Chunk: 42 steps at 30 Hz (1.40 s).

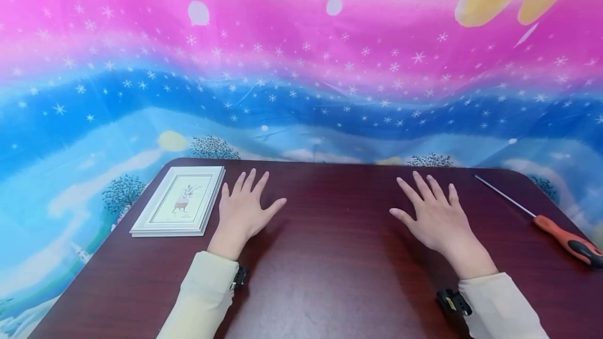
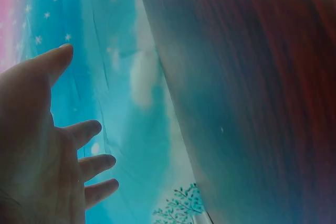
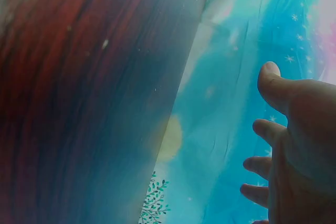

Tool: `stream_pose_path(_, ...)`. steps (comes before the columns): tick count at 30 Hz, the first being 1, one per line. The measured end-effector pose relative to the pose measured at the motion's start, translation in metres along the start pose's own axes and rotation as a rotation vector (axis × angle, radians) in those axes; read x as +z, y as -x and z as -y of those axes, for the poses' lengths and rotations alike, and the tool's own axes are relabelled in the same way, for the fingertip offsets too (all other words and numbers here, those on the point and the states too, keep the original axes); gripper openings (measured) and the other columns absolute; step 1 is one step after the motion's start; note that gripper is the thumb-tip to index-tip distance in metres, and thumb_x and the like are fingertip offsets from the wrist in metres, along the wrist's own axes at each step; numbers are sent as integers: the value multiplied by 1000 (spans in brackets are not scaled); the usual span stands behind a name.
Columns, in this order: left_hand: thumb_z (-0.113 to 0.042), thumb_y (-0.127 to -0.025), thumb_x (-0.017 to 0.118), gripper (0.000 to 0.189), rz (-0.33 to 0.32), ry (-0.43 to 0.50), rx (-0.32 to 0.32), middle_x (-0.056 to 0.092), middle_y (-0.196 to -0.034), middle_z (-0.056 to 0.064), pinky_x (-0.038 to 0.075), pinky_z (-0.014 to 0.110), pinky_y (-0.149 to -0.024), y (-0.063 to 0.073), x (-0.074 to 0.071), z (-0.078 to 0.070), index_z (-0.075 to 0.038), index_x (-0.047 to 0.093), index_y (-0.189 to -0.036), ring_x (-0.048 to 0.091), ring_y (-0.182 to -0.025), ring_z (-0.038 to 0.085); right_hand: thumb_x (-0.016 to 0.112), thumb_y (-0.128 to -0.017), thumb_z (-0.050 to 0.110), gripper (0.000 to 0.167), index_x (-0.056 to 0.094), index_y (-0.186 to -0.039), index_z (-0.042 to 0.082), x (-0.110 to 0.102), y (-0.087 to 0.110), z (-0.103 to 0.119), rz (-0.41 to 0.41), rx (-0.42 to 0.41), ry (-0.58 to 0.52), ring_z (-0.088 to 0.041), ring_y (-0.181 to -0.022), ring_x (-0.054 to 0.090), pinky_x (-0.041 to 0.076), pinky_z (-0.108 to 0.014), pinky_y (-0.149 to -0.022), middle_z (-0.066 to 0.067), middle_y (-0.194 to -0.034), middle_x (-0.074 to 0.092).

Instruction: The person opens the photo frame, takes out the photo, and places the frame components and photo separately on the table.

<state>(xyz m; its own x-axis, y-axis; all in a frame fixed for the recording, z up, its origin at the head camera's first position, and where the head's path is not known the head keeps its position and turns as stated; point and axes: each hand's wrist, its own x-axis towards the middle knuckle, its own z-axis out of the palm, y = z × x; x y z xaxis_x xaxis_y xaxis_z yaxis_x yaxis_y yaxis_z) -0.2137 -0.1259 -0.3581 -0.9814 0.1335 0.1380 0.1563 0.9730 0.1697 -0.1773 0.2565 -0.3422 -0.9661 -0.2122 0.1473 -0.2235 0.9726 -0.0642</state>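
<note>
My left hand [image 1: 242, 213] is spread with straight fingers over the dark red wooden table, just right of a white picture frame [image 1: 214, 179]. My right hand [image 1: 438, 218] is spread the same way farther right, left of a screwdriver [image 1: 562, 235] with an orange and black handle. Neither hand holds anything. In the left wrist view the left hand [image 2: 37, 129] shows its thumb and several fingers apart. The right wrist view gives the right hand [image 3: 304, 145] likewise, thumb uppermost.
The table [image 1: 320, 255] has rounded far corners. Behind it hangs a pink and blue cloth [image 1: 301, 82] printed with snowflakes and trees. The picture frame lies flat near the left edge, and the screwdriver lies near the right edge, its shaft pointing away.
</note>
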Motion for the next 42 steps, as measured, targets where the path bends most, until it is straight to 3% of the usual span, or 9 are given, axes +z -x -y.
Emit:
stream_pose_path(16,-63,-96,45,80,24,104,-75,23,-160,21,15,70,-110,-1,-5,36,-15,27,-158,20,-146,43,52,-100,44,68,32,-155,9,2,-1,3,12,-7,6,-49,-142,21,16,-69,-110,-27,-157,23)
stream_pose_path(24,-62,-94,51,83,75,108,-106,24,-158,25,27,70,-104,1,-13,51,-13,29,-157,28,-141,47,53,-101,44,67,35,-153,6,1,-3,6,39,16,19,-51,-137,31,24,-68,-107,-30,-153,29)
stream_pose_path(32,-59,-97,48,78,77,103,-164,31,-155,27,22,81,-98,5,-17,68,-10,33,-155,31,-138,50,55,-100,43,65,42,-148,1,1,-1,9,45,35,16,-51,-128,44,32,-67,-102,-33,-146,39)
stream_pose_path(38,-53,-99,48,72,28,95,-183,42,-147,28,40,68,-94,6,-20,84,-2,42,-149,41,-132,49,57,-99,40,61,48,-143,-1,1,-1,11,46,44,16,-49,-123,49,36,-67,-99,-32,-139,47)
stream_pose_path(42,-53,-100,47,70,12,122,-212,46,-145,27,44,64,-89,8,-21,95,-3,44,-148,46,-127,49,59,-99,39,59,51,-140,-3,1,0,12,48,43,9,-49,-121,51,37,-67,-98,-32,-137,50)
